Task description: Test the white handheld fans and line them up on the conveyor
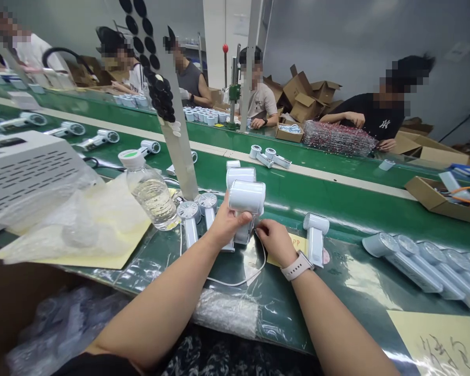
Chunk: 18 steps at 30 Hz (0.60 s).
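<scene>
**White appliance gripped in your left hand, cable by your right**

Your left hand (229,222) wraps its fingers around the white handheld appliance (246,197), hiding part of its handle. Your right hand (276,241) sits just right of it, fingers drawn narrow at a white cable (235,282); you can't tell whether they hold it. Left of the appliance, a plastic water bottle (149,190) holds water. Far right, a cardboard tray (434,201) holds orange-handled tools (460,196), cut off by the frame. Below left, a cardboard box (8,282) holds clear plastic bags (62,329). A green conveyor belt (337,209) runs behind the appliance.
</scene>
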{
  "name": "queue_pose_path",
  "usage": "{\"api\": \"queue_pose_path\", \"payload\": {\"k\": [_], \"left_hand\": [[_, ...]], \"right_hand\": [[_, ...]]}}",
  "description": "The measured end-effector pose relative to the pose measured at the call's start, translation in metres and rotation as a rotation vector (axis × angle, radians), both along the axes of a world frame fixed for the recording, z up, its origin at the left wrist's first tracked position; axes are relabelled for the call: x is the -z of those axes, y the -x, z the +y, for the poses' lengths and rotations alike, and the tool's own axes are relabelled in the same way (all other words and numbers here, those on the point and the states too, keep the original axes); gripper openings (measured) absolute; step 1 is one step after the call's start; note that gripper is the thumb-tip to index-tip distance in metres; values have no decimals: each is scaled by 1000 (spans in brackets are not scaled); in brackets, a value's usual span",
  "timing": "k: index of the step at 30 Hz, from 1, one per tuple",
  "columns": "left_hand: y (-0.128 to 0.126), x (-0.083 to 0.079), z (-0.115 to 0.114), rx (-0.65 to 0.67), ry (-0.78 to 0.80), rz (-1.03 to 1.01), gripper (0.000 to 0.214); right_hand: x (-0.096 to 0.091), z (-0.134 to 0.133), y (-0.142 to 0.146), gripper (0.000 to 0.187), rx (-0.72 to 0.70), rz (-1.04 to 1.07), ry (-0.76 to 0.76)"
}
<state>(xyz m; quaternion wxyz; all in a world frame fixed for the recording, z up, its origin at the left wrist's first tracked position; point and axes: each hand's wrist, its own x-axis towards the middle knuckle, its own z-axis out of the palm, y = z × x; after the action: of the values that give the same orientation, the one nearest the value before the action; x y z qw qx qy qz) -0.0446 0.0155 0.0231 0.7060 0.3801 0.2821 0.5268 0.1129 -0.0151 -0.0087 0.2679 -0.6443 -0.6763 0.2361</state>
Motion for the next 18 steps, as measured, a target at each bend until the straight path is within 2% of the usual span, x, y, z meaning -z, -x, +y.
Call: {"api": "queue_pose_path", "payload": {"k": [3, 8, 11, 15, 18], "left_hand": [[2, -3, -1, -42, -144, 52, 72], [2, -9, -3, 60, -221, 148, 77], [1, -10, -4, 72, -179, 130, 75], [-3, -8, -6, 16, -80, 52, 75], [-6, -8, -8, 39, -13, -23, 76]], "right_hand": [[2, -1, 8, 7, 66, 0, -2], [1, -4, -4, 18, 146, 160, -4], [-6, -6, -13, 2, 162, 353, 1], [-16, -12, -3, 23, 129, 550, -27], [-20, -17, 12, 32, 124, 578, -93]]}}
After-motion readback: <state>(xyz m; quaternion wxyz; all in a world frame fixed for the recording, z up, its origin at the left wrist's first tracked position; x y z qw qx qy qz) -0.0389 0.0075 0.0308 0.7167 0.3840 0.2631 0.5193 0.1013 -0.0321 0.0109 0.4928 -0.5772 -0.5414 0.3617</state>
